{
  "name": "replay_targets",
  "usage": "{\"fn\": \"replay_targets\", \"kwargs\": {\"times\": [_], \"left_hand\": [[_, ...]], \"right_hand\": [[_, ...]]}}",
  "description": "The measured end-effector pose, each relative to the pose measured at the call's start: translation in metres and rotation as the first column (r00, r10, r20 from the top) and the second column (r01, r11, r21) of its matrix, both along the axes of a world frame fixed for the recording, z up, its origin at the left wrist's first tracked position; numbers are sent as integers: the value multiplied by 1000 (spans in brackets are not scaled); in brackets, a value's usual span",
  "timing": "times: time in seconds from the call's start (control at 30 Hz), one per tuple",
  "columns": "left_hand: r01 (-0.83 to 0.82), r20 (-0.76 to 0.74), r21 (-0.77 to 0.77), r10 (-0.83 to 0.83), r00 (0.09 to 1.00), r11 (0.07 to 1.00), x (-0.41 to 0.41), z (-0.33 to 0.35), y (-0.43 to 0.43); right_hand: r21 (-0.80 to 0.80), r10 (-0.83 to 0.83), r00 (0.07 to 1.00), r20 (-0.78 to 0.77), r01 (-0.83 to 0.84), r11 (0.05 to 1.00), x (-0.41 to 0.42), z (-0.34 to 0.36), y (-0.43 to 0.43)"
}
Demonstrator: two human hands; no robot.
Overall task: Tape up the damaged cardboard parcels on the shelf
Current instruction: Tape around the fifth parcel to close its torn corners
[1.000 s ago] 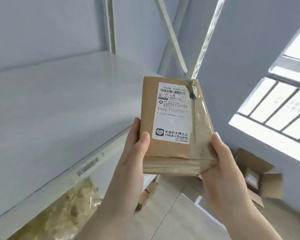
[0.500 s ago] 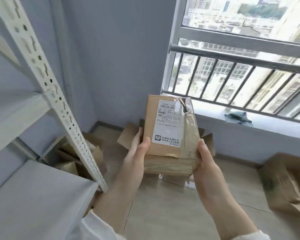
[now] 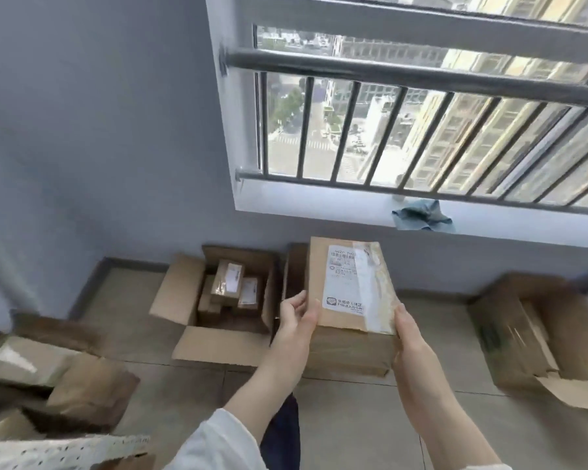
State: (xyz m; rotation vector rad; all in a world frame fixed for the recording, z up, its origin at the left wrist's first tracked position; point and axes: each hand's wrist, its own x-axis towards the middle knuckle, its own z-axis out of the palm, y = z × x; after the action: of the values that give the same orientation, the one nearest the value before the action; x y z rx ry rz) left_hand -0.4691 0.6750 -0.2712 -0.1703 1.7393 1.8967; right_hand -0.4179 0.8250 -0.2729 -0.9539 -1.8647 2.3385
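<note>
- One cardboard parcel (image 3: 350,286), label up and glossy tape across it, is held just below the window (image 3: 418,76), probably tilted to check its ragged near edge.
- Two hands carry it: the left hand (image 3: 297,320) pinches one side, thumb on top; the right hand (image 3: 409,337) grips the other side.
- One open carton (image 3: 218,344) on the floor, below the window's left corner, holds at least three small parcels; one cloth (image 3: 421,218) lies on its sill.

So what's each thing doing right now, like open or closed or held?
parcel: taped, held up by both hands.
left hand: holds the parcel's left edge.
right hand: holds the parcel's right edge.
middle floor box: open, small parcels inside.
right floor box: open, flap torn.
cloth: crumpled on the windowsill.
</note>
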Motion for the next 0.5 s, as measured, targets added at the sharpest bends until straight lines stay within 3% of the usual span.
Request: {"fn": "replay_targets", "kwargs": {"times": [0.27, 0.5], "left_hand": [[87, 238, -104, -60, 969, 991, -155, -111, 89], [5, 345, -212, 70, 936, 977, -244, -262, 127]], "right_hand": [[-12, -95, 954, 283, 103, 995, -145, -103, 68], [48, 10, 900, 436, -34, 998, -252, -258, 105]]}}
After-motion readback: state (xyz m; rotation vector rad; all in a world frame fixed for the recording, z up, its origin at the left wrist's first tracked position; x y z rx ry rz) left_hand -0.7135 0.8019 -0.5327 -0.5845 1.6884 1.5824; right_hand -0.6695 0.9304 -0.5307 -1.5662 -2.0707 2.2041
